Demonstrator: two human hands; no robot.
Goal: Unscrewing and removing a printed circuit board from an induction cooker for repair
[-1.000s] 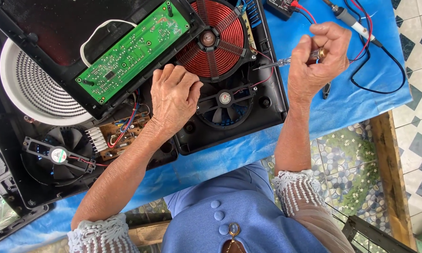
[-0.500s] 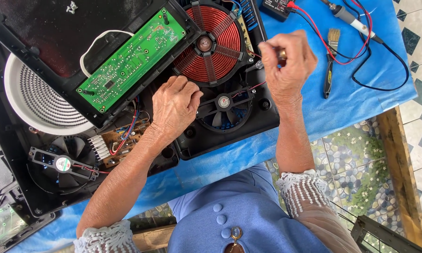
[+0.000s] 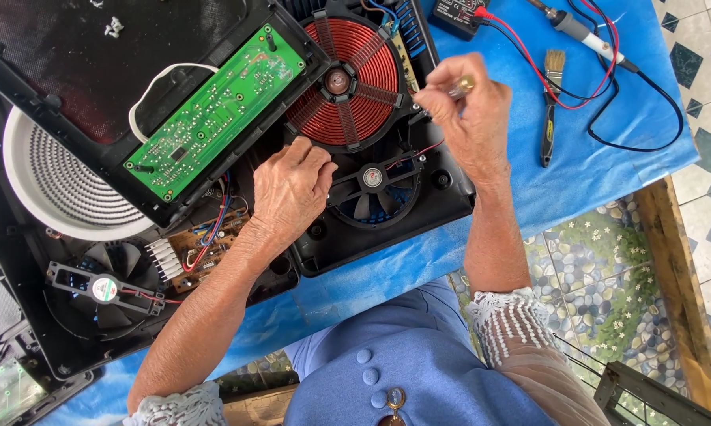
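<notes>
Now an opened induction cooker (image 3: pixel 387 213) is under both hands on the blue-covered worktop (image 3: pixel 592 166).
Its cover is off already — copper coil (image 3: pixel 344 83), fan (image 3: pixel 371 180) and green circuit board (image 3: pixel 213 110) lie bare, nothing closed up again. The left hand (image 3: pixel 292 193) rests flat, fingers loose and gripping nothing, at seven o'clock of the coil. The right hand (image 3: pixel 470 118) pinches a slim metal tool (image 3: pixel 460 85) at three o'clock of the coil — half a second ago it sat slightly higher, nearer the brush (image 3: pixel 550 102).
</notes>
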